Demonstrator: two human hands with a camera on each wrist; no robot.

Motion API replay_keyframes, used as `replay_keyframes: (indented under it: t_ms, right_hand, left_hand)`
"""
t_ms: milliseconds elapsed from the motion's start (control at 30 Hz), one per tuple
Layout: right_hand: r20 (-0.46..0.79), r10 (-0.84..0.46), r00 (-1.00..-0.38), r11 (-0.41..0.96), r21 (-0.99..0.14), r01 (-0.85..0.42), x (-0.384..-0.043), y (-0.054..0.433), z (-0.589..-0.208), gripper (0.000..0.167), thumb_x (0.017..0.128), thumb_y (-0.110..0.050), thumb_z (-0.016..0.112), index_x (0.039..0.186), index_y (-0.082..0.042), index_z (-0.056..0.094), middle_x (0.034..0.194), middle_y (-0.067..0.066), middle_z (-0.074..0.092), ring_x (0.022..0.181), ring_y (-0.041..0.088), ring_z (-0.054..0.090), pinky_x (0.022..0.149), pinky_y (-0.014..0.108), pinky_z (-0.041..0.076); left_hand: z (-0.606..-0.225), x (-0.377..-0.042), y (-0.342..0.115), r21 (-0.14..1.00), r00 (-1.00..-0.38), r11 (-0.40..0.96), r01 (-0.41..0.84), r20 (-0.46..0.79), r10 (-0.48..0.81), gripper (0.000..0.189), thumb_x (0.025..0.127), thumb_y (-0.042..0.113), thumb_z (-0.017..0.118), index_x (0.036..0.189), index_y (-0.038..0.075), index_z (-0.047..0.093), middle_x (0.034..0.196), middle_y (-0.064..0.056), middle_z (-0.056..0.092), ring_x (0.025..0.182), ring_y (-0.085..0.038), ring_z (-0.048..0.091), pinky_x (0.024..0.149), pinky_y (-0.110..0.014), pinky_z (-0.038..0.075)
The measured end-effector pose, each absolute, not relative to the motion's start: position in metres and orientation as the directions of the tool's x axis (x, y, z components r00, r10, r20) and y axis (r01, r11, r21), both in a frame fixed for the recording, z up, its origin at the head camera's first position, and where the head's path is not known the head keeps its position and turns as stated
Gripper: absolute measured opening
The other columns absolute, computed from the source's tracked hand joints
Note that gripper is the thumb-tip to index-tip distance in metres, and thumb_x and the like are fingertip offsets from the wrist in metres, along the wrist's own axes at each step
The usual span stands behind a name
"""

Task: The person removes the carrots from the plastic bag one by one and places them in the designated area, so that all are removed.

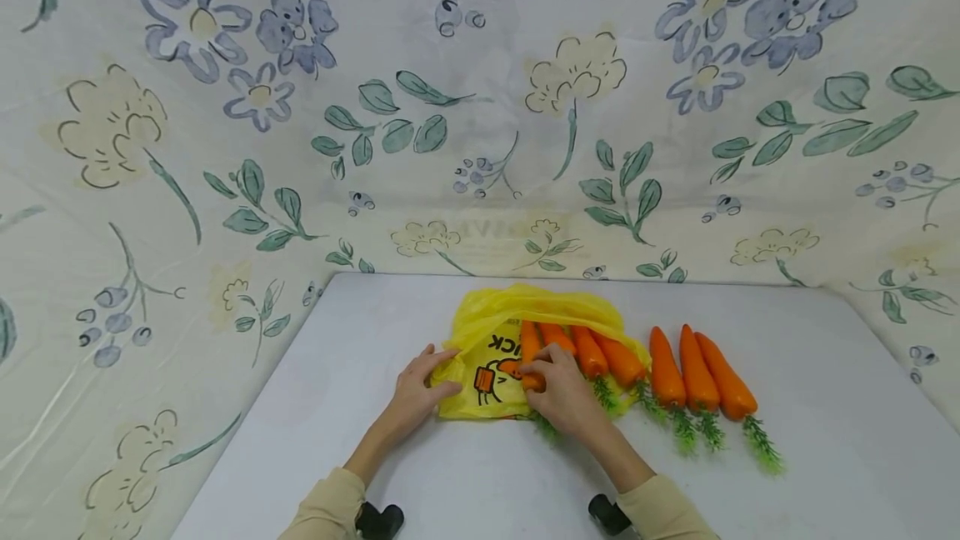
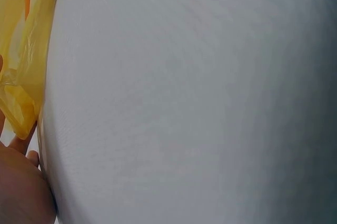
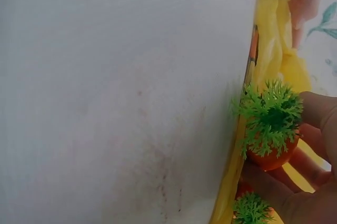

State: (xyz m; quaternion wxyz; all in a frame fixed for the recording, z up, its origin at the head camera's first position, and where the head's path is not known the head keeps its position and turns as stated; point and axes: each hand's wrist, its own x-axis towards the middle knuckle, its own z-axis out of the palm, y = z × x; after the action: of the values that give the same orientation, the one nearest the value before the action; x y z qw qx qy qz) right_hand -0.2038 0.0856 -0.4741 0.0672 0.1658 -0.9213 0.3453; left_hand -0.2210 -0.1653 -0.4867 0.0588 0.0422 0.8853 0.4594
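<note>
A yellow plastic bag (image 1: pixel 468 323) with black print lies on the white table, its mouth open toward me. At its left edge my left hand (image 1: pixel 416 386) holds the plastic, fingers partly hidden behind it in the left wrist view. My right hand (image 1: pixel 566 394) grips the leftmost orange carrot (image 1: pixel 530 342) near its leafy end, the tip pointing into the bag. Green leaves (image 3: pixel 274 111) of that carrot stick out between the fingers in the right wrist view. Beside it several more carrots (image 1: pixel 590 352) lie in the bag's mouth, tips inward and leaves toward me.
Right of the bag, three carrots (image 1: pixel 697 369) lie side by side on the white table (image 1: pixel 825 407), leaves toward me. A flower-patterned sheet (image 1: pixel 480 132) rises behind the table and along its sides.
</note>
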Motion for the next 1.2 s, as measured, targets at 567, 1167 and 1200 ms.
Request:
replay_keyframes:
  t_ms: [567,1167,1200]
  right_hand:
    - [0.241,-0.174,-0.955,0.652,-0.699,-0.295,-0.199,0.086,-0.470,0.027,0.083,-0.005,0.074,0.110,-0.006,0.076,0.112,0.005,0.058,0.103,0.023,0.056,0.087,0.040,0.053]
    - [0.281,-0.136,-0.950,0.603,-0.737,-0.304,-0.188,0.095,-0.469,0.022,0.082,-0.005,0.073,0.103,-0.008,0.078,0.104,0.002,0.058,0.090,0.016,0.053,0.069,0.024,0.047]
    - [0.282,-0.132,-0.950,0.602,-0.739,-0.303,-0.187,0.095,-0.468,0.022,0.082,-0.005,0.073,0.103,-0.008,0.078,0.104,0.002,0.058,0.089,0.016,0.053,0.069,0.024,0.046]
  left_hand:
    - [-0.486,-0.222,-0.164,0.824,-0.988,0.566,0.026,-0.064,0.139,0.058,0.085,0.032,0.067,0.141,0.020,0.056,0.162,-0.016,0.024,0.150,-0.039,0.015,0.114,-0.071,0.007]
    - [-0.486,-0.221,-0.165,0.816,-0.989,0.577,0.029,-0.058,0.133,0.057,0.086,0.031,0.067,0.141,0.018,0.056,0.162,-0.016,0.026,0.150,-0.038,0.015,0.115,-0.068,0.006]
    - [-0.487,-0.221,-0.165,0.816,-0.989,0.578,0.028,-0.060,0.132,0.057,0.086,0.031,0.067,0.141,0.018,0.056,0.162,-0.016,0.026,0.150,-0.038,0.015,0.115,-0.068,0.006]
